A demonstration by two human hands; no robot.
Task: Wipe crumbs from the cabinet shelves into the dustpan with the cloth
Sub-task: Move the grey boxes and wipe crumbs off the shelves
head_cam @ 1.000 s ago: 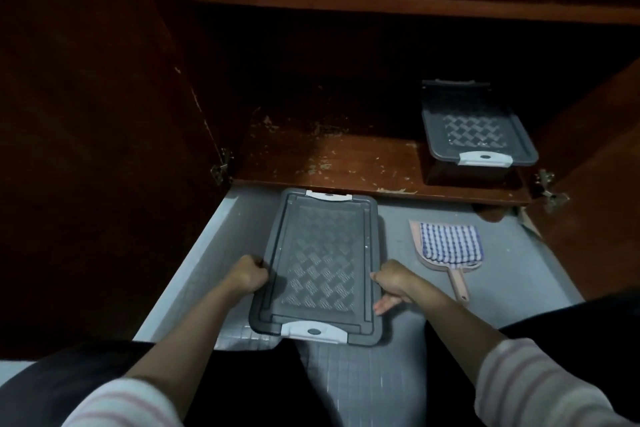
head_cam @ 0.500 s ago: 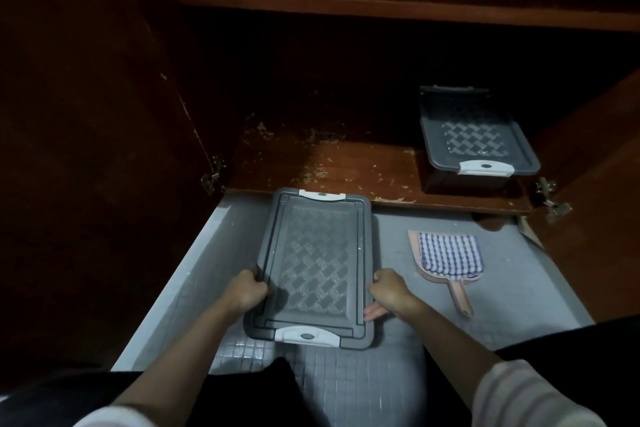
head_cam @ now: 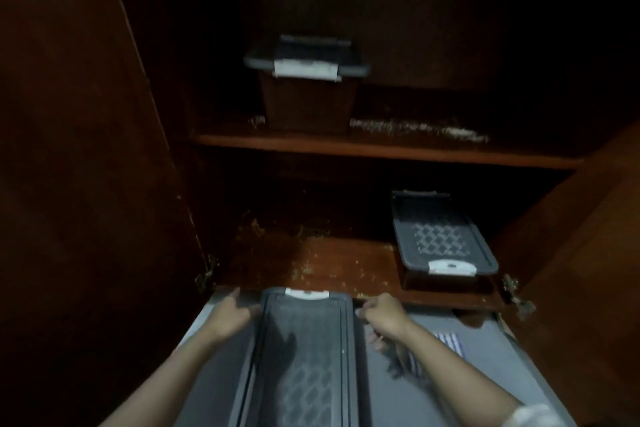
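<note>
Cabinet [head_cam: 450, 45]: we see it open, dark inside, both doors swung wide.
Floor [head_cam: 485, 374]: grey, in front of the cabinet.
Upper shelf [head_cam: 381, 149]: it carries a lidded bin [head_cam: 306, 94] at its left and a band of crumbs [head_cam: 415, 130] at its right.
Lower shelf [head_cam: 339, 260]: we see scattered specks [head_cam: 301, 270] over its bare left part and a second bin [head_cam: 440, 236] at the right end.
Grey bin [head_cam: 304, 357]: held between our hands, its far end just in front of the lower shelf's edge.
Left hand [head_cam: 232, 314]: grips the grey bin's left rim, though blurred.
Right hand [head_cam: 384, 314]: fingers curled round the right rim.
Cloth [head_cam: 450, 343]: checked, on the floor, partly behind our right forearm.
</note>
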